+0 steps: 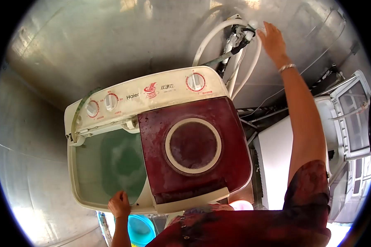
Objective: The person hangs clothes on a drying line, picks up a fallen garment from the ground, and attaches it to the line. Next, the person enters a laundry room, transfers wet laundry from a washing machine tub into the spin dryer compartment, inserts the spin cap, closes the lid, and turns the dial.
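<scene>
A twin-tub washing machine (132, 101) stands before me, its wash tub (82, 173) uncovered and holding greenish water. My left hand (119, 203) is at the tub's front rim with its fingers curled; what they hold, if anything, is hidden. High at the right, my right hand (273, 44) reaches up to the wall, fingers apart, right beside a white tap fitting (253, 24). White hoses (212, 35) loop from this fitting down behind the machine. The dark red lid (156, 144) covers the spin side.
A green hose (78, 109) hangs over the panel's left end into the tub. Below my left hand is a blue basin (141, 230). To the right stands a white appliance (272, 160) with its lid (352, 111) raised. Metal walls (111, 53) enclose the space.
</scene>
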Action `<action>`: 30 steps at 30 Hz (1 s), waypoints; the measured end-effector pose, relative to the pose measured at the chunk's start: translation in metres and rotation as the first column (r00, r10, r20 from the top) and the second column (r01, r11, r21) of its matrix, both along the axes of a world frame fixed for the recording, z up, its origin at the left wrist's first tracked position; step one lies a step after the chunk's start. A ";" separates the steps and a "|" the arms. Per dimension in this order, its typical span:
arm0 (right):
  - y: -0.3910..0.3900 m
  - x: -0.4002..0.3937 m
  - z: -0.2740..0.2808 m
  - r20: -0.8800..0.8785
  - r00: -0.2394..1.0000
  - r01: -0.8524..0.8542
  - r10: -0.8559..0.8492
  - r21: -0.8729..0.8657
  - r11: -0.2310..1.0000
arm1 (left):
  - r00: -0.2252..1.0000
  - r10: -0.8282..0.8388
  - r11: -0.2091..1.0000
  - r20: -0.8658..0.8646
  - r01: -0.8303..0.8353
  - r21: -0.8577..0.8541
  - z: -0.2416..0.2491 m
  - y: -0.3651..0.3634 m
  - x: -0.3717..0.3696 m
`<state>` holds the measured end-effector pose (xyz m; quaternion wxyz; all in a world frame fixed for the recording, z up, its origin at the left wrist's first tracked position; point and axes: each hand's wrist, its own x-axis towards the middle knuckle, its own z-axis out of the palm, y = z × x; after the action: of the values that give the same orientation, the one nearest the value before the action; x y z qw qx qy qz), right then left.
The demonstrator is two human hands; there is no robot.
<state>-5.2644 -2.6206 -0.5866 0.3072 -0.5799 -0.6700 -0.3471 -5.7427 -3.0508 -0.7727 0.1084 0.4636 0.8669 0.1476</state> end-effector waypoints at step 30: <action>-0.049 -0.120 -0.028 0.206 0.795 -0.556 0.571 -0.130 0.821 | 0.998 0.065 0.994 0.011 -0.064 -0.088 -0.003 0.001 -0.005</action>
<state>-5.3845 -2.6696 -0.6149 0.2967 -0.3182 -0.8541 -0.2850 -5.7481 -3.0499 -0.7761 0.1299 0.4292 0.8862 0.1163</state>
